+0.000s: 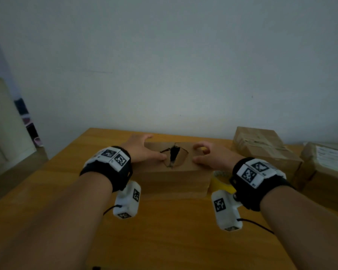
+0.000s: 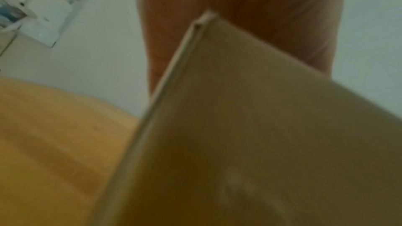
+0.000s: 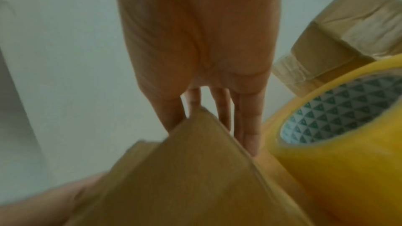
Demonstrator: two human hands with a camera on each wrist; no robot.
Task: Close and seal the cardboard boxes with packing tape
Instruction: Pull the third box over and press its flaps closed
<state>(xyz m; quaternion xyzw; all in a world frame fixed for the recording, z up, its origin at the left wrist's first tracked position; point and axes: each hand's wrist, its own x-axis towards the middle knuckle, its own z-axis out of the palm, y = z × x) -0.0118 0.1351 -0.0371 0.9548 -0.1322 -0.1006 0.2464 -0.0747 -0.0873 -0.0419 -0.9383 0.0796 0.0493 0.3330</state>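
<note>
A brown cardboard box point(image 1: 174, 178) stands in the middle of the wooden table point(image 1: 164, 230). Its top flaps are folded down, with a dark ragged gap point(image 1: 173, 155) left between them. My left hand point(image 1: 142, 151) lies flat on the left flap, thumb near the gap. My right hand point(image 1: 209, 156) presses on the right flap, its fingers point(image 3: 219, 106) reaching straight past the box's corner point(image 3: 195, 169). A yellow roll of packing tape point(image 3: 339, 152) lies on the table just right of the box, partly hidden in the head view point(image 1: 221, 185) by my right wrist.
Two taped cardboard boxes point(image 1: 265, 149) point(image 1: 324, 172) stand at the table's right side, close to my right arm. A grey wall rises behind the table. A pale cabinet point(image 1: 0, 123) stands off to the left, beyond the table's edge.
</note>
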